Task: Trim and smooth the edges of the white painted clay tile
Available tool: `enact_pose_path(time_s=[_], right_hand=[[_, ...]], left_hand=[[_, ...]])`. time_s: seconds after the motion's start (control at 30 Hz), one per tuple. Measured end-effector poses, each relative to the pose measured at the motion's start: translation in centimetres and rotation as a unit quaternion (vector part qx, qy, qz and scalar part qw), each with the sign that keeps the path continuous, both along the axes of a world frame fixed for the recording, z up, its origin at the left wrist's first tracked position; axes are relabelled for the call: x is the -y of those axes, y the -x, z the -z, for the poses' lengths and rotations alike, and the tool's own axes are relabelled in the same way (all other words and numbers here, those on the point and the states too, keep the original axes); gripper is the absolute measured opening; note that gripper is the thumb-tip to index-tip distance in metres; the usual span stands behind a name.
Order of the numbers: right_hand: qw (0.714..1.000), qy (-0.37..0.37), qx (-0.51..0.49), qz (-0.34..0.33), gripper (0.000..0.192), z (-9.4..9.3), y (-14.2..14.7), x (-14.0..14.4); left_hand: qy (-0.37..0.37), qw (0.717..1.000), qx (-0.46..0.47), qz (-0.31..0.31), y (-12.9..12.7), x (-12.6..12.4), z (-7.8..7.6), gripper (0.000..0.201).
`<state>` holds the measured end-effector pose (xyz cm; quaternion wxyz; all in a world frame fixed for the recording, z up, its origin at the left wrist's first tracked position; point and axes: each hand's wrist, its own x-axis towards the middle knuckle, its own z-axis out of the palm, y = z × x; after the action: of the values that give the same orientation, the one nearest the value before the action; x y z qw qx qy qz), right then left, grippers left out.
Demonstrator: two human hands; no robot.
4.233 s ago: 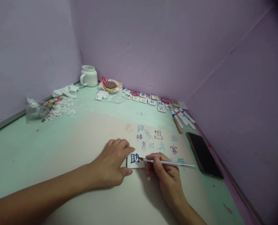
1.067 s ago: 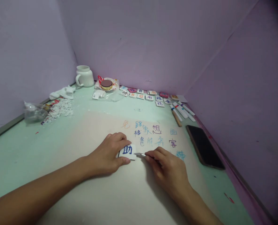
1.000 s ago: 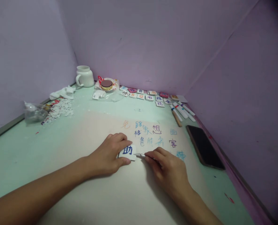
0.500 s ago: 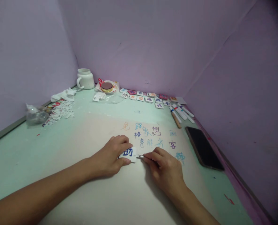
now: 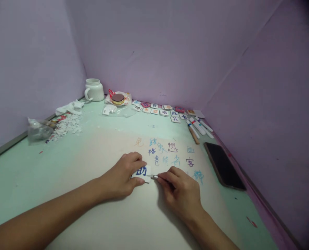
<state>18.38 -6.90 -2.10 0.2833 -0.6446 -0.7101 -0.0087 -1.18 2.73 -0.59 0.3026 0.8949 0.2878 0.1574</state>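
I see one white tile, pinched by my left hand fingers; my right hand fingers clamp one thin tool.

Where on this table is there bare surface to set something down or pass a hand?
Bare: the pale green table left of the left hand, below the shredded paper heap; also the green strip between the row of small lettered tiles and the inked characters. Crowded: the back edge, and the right side by the black phone.
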Motion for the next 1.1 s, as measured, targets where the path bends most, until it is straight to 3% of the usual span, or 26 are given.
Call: enact_pose_path(time_s=[0.23,0.47,0.67,0.87,1.0,1.1], right_hand=[[0.999,-0.017,0.023,0.031,0.019,0.4,-0.1,-1.0],[0.999,-0.015,-0.031,0.029,0.017,0.1,-0.2,-0.6],[1.0,0.001,0.01,0.009,0.017,-0.1,0.1,-0.2],[0.998,-0.004,0.032,0.048,0.017,0.1,0.1,-1.2],[0.995,-0.026,-0.007,0.093,0.016,0.3,-0.2,-1.5],[0.997,-0.025,-0.037,0.061,0.015,0.0,-0.2,-1.0]], left_hand=[[-0.015,1.0,0.006,0.017,0.1,-0.1,0.0,0.033],[-0.001,1.0,-0.002,-0.001,0.1,0.2,-0.1,0.032],[-0.013,1.0,0.004,0.018,0.1,0.0,0.1,0.031],[-0.026,0.999,0.011,0.032,0.1,-0.2,0.3,0.031],[-0.016,1.0,0.005,0.015,0.1,-0.1,0.2,0.031],[-0.005,1.0,0.002,0.007,0.1,-0.1,0.2,0.031]])
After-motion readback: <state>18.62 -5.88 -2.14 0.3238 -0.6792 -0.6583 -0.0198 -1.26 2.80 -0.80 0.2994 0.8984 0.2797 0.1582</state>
